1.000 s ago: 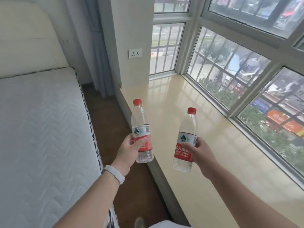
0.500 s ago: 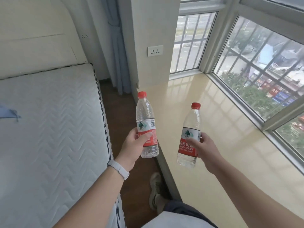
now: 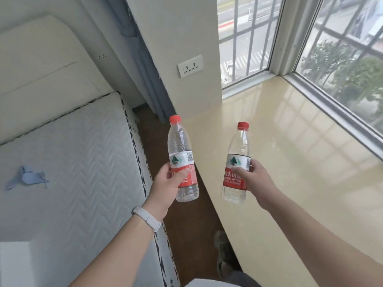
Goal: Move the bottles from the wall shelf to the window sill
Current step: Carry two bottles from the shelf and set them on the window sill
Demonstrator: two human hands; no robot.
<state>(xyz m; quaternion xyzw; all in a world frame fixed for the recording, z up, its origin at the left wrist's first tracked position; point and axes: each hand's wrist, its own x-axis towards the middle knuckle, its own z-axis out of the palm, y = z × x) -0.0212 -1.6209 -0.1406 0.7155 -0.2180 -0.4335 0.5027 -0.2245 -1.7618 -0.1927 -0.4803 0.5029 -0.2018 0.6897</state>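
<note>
I hold two clear plastic water bottles with red caps and red-and-white labels. My left hand [image 3: 167,186] grips the left bottle [image 3: 180,146] around its label, upright, over the brown floor gap beside the sill's edge. My right hand [image 3: 251,179] grips the right bottle [image 3: 238,146], tilted slightly, above the near part of the glossy beige window sill [image 3: 300,154]. Both bottles are in the air, neither touching the sill. The wall shelf is out of view.
A white quilted mattress [image 3: 72,162] fills the left, with a small blue object [image 3: 27,177] lying on it. A wall with a socket plate [image 3: 190,66] ends the sill at the far side. Barred windows [image 3: 342,69] border the sill. My shoe [image 3: 222,253] stands on the floor.
The view has swung left and down and come closer to the sill's far end. Both hands keep their bottles, held at about the same height and spacing.
</note>
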